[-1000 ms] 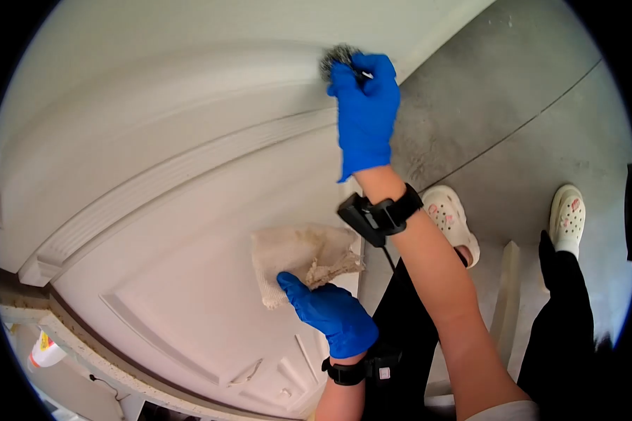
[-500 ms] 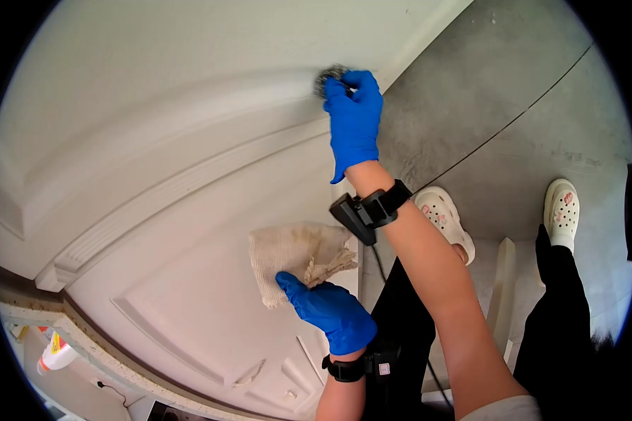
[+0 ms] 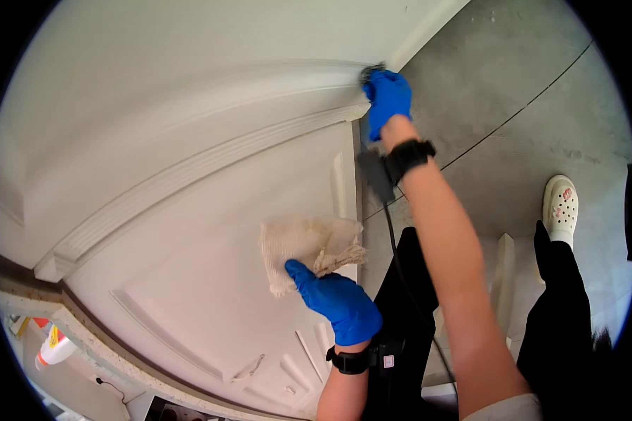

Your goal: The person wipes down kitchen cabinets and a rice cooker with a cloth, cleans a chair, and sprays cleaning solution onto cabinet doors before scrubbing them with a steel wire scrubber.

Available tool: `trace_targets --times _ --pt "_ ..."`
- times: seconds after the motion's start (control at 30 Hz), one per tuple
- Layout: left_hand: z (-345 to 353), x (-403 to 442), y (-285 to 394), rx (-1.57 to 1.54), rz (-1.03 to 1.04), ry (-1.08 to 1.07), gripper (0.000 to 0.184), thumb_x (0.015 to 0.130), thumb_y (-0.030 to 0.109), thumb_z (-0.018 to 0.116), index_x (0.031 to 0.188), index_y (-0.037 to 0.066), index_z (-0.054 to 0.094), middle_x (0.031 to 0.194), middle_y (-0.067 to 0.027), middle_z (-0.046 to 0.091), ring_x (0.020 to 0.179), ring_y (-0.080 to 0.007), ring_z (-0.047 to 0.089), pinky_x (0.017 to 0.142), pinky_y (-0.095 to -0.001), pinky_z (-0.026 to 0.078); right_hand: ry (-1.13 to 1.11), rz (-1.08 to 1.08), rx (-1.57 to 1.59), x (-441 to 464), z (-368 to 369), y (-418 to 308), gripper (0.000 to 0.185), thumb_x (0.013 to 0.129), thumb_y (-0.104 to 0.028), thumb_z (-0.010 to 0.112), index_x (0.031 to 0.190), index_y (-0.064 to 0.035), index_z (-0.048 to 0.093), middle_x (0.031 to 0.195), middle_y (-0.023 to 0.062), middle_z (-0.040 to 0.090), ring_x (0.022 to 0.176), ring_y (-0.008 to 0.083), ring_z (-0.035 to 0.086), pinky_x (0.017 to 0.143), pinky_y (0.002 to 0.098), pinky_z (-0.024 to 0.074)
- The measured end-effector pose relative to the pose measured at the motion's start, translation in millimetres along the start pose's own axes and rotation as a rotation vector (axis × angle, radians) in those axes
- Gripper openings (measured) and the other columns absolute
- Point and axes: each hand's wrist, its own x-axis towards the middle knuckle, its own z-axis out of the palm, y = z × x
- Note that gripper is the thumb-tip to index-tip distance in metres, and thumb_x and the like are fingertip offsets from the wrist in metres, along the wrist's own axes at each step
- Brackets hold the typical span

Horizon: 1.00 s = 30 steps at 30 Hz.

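Observation:
A blue glove covers my right hand (image 3: 389, 98), which is closed on a dark metal scouring pad (image 3: 372, 72) pressed to the white panelled surface (image 3: 189, 91) near its right edge. Lower down, my left hand (image 3: 336, 300), also in a blue glove, pinches a beige, stained cloth (image 3: 295, 245) between thumb and fingers. The cloth lies flat over the white panel below the ribbed moulding (image 3: 189, 186). Black straps with small devices sit on both wrists.
Grey floor (image 3: 498, 84) stretches along the right, with a white clog (image 3: 560, 207) on one foot. A pale bar (image 3: 503, 281) stands between the legs. At the lower left, a white bottle (image 3: 55, 349) is beside a speckled edge (image 3: 105, 365). A black cable hangs from the right wrist.
My right hand has moved right with the scouring pad, towards the surface's edge. My left hand and the cloth have shifted slightly right. The right forearm now hides one clog.

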Motion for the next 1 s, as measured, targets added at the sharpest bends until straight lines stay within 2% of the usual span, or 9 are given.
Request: trace_targets --times 0.07,0.2,0.27,0.3,0.4,0.53,0.6,0.87,1.0 --pt "8 -1 4 -0.019 0.004 -0.044 0.046 0.085 0.032 0.041 0.118 0.002 0.035 0.116 -0.0082 0.04 0.103 -0.0163 0.04 0.089 -0.0253 0.029 0.048 -0.044 -0.023 -4 6 -3 0.016 0.074 -0.015 0.054 0.086 -0.0055 0.048 0.075 0.0039 0.051 0.066 0.0161 0.044 0.062 0.0358 0.0393" --pt "5 1 11 -0.064 0.012 -0.01 0.044 0.085 0.031 0.04 0.117 0.002 0.035 0.113 -0.0089 0.043 0.101 -0.0173 0.041 0.088 -0.0258 0.03 -0.218 -0.604 -0.032 -82 56 14 0.011 0.072 -0.001 0.052 0.082 -0.0025 0.047 0.076 0.0048 0.048 0.064 0.0129 0.044 0.057 0.0236 0.0386" --pt "-2 11 7 -0.141 -0.083 -0.034 0.044 0.085 0.032 0.04 0.118 0.003 0.035 0.112 -0.0091 0.043 0.1 -0.0179 0.042 0.087 -0.0265 0.032 -0.227 -0.837 -0.302 -116 68 -3 0.018 0.068 0.0 0.056 0.083 -0.0016 0.046 0.078 0.0068 0.046 0.064 0.0159 0.045 0.058 0.0262 0.0399" --pt "-1 13 6 -0.172 -0.101 -0.037 0.045 0.085 0.032 0.04 0.118 0.003 0.035 0.113 -0.0093 0.043 0.1 -0.018 0.043 0.087 -0.0268 0.033 -0.216 -1.023 -0.279 -103 65 3 0.012 0.072 -0.001 0.056 0.081 -0.0026 0.049 0.076 0.0016 0.045 0.059 0.0087 0.041 0.055 0.0191 0.0365" --pt "11 6 13 -0.108 0.031 0.028 0.044 0.085 0.032 0.04 0.118 0.003 0.035 0.113 -0.0094 0.043 0.1 -0.0177 0.043 0.087 -0.0268 0.033 -0.256 -0.972 -0.254 -58 37 20 0.014 0.071 0.004 0.053 0.083 -0.0017 0.047 0.077 0.008 0.044 0.064 0.0168 0.046 0.06 0.026 0.0406" --pt "18 1 23 -0.135 0.046 0.014 0.044 0.085 0.031 0.04 0.118 0.002 0.035 0.113 -0.0095 0.042 0.1 -0.0172 0.043 0.087 -0.0262 0.033 -0.237 -0.87 -0.374 -57 12 9 0.015 0.073 0.004 0.052 0.088 -0.0012 0.05 0.086 0.0078 0.044 0.071 0.0167 0.049 0.063 0.0226 0.0421" --pt "17 0 26 -0.164 0.038 0.041 0.043 0.085 0.031 0.04 0.118 0.002 0.035 0.113 -0.0085 0.042 0.101 -0.0171 0.043 0.087 -0.0251 0.033 -0.445 -0.855 -0.384 -95 26 -6 0.019 0.071 0.003 0.054 0.089 -0.0044 0.052 0.09 0.0081 0.044 0.074 0.0185 0.051 0.063 0.0251 0.0437" --pt "-2 10 16 -0.153 -0.046 0.016 0.042 0.085 0.032 0.041 0.115 0.003 0.038 0.11 -0.006 0.045 0.099 -0.0159 0.043 0.085 -0.0237 0.033 -0.51 -1.848 -0.845 -130 82 6 0.006 0.074 -0.017 0.053 0.079 -0.0175 0.054 0.081 -0.0008 0.052 0.073 0.0202 0.052 0.059 0.0301 0.0452" --pt "5 14 17 -0.15 -0.017 0.129 0.04 0.084 0.031 0.043 0.114 0.004 0.04 0.108 -0.0053 0.046 0.096 -0.0143 0.044 0.083 -0.0231 0.034 -0.554 -1.469 -0.805 -70 38 27 0.011 0.072 -0.011 0.054 0.081 -0.0155 0.057 0.081 -0.0001 0.052 0.074 0.0195 0.049 0.058 0.0299 0.0441"
